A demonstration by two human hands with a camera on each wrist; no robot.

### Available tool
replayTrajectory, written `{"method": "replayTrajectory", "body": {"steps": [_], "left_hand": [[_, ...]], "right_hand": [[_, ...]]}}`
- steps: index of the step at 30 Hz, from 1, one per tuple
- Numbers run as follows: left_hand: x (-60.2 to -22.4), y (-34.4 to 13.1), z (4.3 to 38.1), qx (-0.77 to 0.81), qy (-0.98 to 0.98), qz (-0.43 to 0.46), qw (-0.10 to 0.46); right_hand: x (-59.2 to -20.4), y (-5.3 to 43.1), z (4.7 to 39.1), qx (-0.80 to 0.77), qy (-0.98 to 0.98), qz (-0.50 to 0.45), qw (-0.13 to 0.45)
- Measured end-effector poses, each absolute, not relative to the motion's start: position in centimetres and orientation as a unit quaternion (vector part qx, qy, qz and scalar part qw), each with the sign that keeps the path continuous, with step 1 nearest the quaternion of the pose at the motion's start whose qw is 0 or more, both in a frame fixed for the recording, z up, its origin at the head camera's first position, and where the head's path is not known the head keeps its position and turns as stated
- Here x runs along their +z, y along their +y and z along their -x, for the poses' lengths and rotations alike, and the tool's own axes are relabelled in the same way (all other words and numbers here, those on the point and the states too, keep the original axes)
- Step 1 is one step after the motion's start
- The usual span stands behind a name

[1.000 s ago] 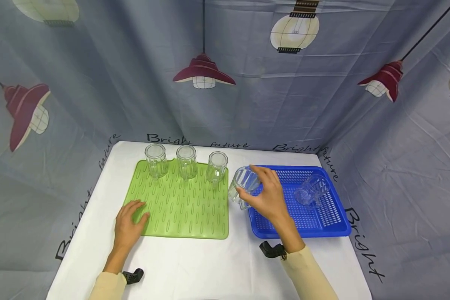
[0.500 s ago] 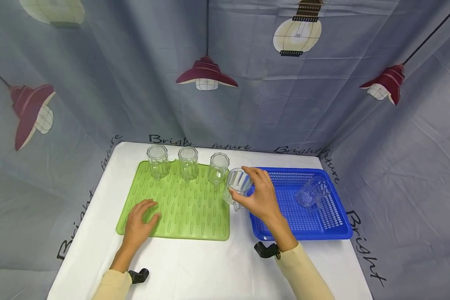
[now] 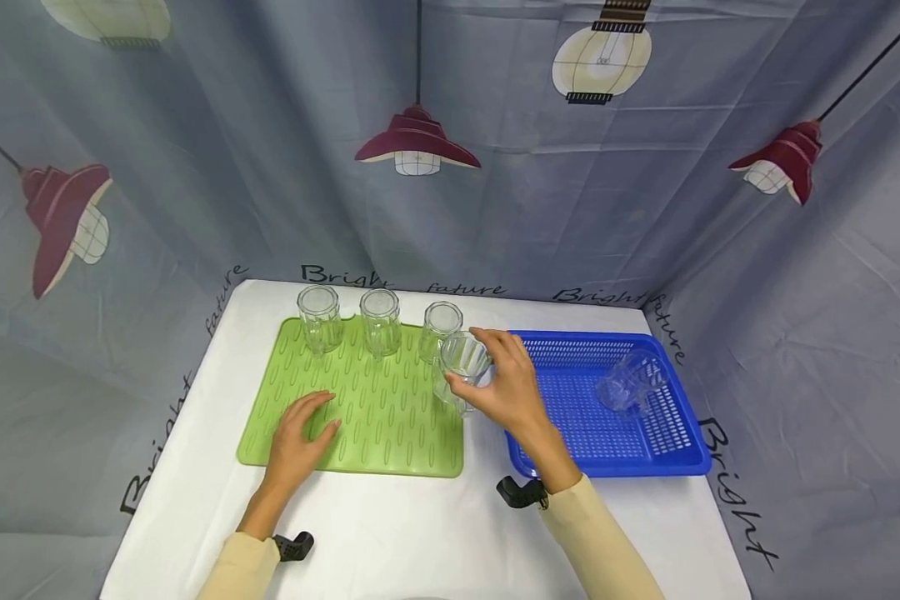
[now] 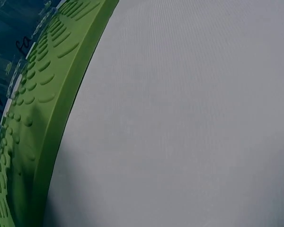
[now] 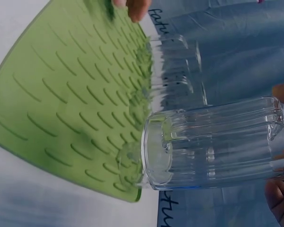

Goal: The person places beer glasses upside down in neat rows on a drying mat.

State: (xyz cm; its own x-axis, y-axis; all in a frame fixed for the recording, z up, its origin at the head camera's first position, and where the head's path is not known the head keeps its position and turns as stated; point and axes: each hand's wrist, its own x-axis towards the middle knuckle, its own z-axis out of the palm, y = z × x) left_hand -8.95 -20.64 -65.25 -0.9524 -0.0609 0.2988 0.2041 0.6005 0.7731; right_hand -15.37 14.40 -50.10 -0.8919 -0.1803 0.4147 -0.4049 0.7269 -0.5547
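Note:
My right hand (image 3: 504, 385) grips a clear glass mug (image 3: 463, 357) by its upper end, thumb and fingers on opposite sides. The mug overlaps the right edge of a green ridged mat (image 3: 375, 417). In the right wrist view the mug (image 5: 213, 146) extends toward the mat (image 5: 71, 94), with the gripping fingers (image 5: 279, 203) at the right edge. Over the mat's front left part, my left hand (image 3: 297, 446) holds nothing, its fingers loosely bent and thumb apart. Three glass mugs, at left (image 3: 320, 321), middle (image 3: 380, 323) and right (image 3: 433, 325), stand along the mat's back edge.
A blue plastic basket (image 3: 607, 467) stands right of the mat with one clear glass mug (image 3: 630, 385) lying in it. A white cloth (image 3: 412, 533) covers the table. Grey-blue curtains (image 3: 285, 167) with printed lamps hang behind and at the sides.
My right hand has carried the mug left, from the basket's left edge to the mat's right edge. My left hand has moved right over the mat.

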Motion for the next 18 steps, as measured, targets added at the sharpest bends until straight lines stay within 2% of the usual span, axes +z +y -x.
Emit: {"method": "replayTrajectory", "body": {"steps": [9,18], "left_hand": [[-63.9,-17.8,10.3,-0.465,-0.872,0.061,0.137],[-62.2,-15.1,10.6,-0.575,-0.810,0.072,0.092]], "right_hand": [[-50.0,13.5,15.6,0.329,-0.913,-0.172,0.167],[-49.5,12.3,15.4,0.340,-0.913,-0.170,0.147]]}}
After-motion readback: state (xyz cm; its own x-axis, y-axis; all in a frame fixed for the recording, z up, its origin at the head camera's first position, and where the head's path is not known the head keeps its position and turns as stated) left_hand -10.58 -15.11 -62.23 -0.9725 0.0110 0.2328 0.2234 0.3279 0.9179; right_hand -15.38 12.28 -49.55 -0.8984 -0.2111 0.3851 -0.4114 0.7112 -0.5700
